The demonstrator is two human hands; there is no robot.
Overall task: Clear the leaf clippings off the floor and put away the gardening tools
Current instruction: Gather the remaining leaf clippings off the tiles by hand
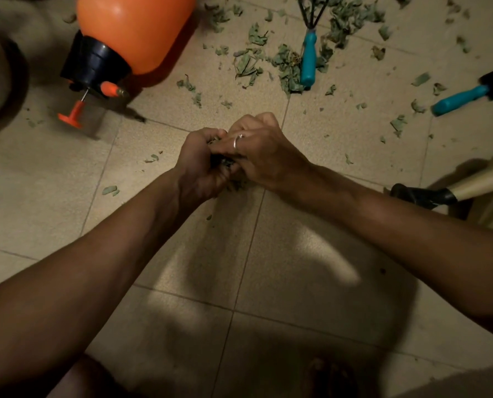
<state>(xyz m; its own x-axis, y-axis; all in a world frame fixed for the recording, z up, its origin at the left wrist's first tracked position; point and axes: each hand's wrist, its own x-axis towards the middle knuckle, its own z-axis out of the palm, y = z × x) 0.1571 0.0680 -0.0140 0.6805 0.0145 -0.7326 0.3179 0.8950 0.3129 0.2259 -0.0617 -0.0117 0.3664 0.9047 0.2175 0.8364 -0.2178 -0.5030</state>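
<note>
I count two hands, left hand (200,168) and right hand (258,156), both curled round one wad of leaf clippings (225,164) above the floor (268,268), loose clippings (248,63) scattered beyond around one rake (308,58), one black-headed tool (463,97), one orange sprayer (136,30)

One head-worn wide-angle view looks steeply down from above at the tiled floor (311,271), close over both forearms, with the floor's far part toward the top edge.

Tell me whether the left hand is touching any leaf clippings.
Touching. The head view shows the left hand curled round a wad of leaf clippings, with the right hand closed against the same wad.
</note>
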